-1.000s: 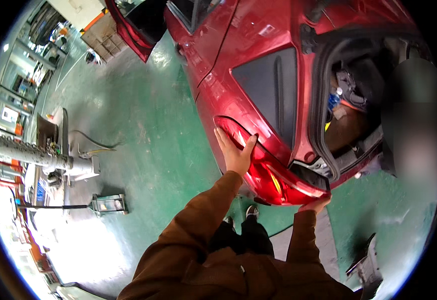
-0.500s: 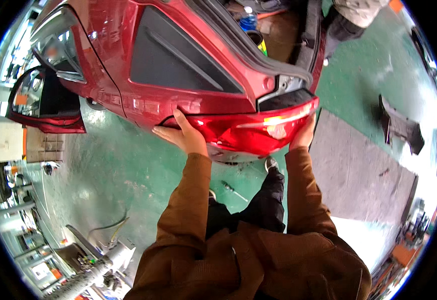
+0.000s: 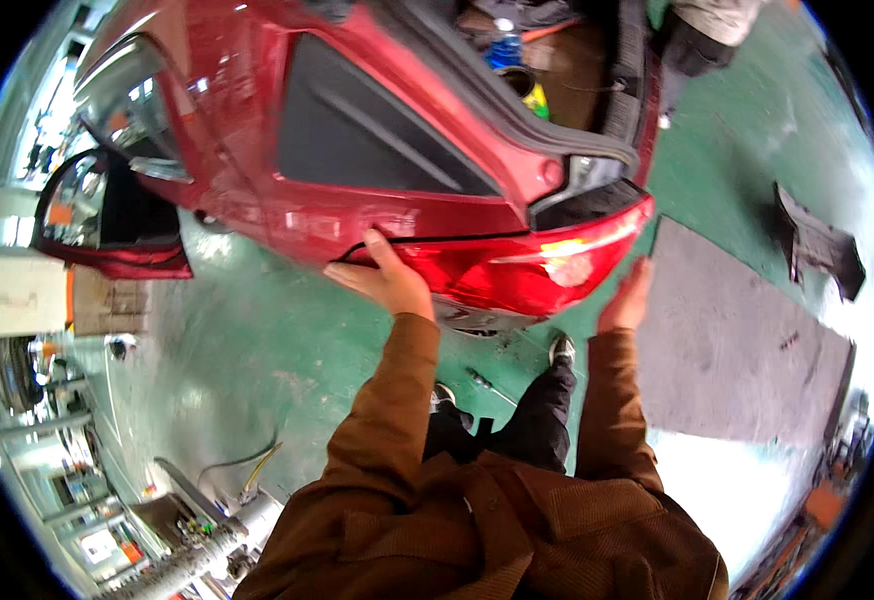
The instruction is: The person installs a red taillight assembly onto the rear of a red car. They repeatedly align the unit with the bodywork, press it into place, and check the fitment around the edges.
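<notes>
A red tail light (image 3: 517, 272) sits at the rear corner of a red car (image 3: 357, 215), with a dark seam along its upper edge. My left hand (image 3: 397, 284) lies against the light's left end and the body panel beside it. Its thumb is spread from the other stretched fingers, and part of the palm side is hidden. Just off the right end of the light, my right hand (image 3: 629, 300) is held with its fingers stretched out and nothing in them. Both forearms are in brown sleeves.
The open trunk (image 3: 582, 80) holds a blue bottle (image 3: 504, 50) and other items. A car door (image 3: 117, 225) stands ajar at left. On the green floor lie a screwdriver-like tool (image 3: 492, 386), a grey mat (image 3: 747, 340) and a dark bumper-like part (image 3: 815, 245). Another person (image 3: 702, 45) stands far right.
My right hand has come away from the right end of the tail light. My left hand stays on the light's left end. The whole view has shifted slightly.
</notes>
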{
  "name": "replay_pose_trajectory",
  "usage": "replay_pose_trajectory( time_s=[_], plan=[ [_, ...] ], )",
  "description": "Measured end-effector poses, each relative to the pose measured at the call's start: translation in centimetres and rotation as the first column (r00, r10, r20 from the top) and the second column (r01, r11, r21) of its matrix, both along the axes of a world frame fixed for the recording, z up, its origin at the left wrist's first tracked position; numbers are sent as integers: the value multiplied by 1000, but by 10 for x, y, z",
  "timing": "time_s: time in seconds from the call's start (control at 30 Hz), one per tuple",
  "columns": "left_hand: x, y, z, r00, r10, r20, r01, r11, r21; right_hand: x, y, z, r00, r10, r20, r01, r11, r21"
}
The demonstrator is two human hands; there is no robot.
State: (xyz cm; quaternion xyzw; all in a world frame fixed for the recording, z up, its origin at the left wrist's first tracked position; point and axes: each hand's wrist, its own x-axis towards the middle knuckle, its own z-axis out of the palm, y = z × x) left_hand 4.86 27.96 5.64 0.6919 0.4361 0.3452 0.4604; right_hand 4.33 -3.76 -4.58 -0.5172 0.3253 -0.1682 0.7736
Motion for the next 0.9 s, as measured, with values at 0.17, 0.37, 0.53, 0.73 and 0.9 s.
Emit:
replay_pose_trajectory(
  time_s=[0.17,0.37,0.53,0.73,0.9],
  plan=[
    [6,-10,-5,998,-48,-50,47,999,-9,13,30,4,998,-21,53,11,984,177],
    [-1,-4,8,999,-20,-26,17,996,-89,3,-15,-4,998,48,-44,-53,991,-120],
    [5,-9,7,998,-40,-40,37,997,-65,17,38,33,999,-25,23,21,985,171],
    [4,5,-10,964,-39,262,65,994,-92,20,19,13,979,180,95,-188,979,82],
    [-34,-57,-26,977,-204,60,203,979,16,29,24,-7,997,51,54,-49,998,-40]
  ],
)
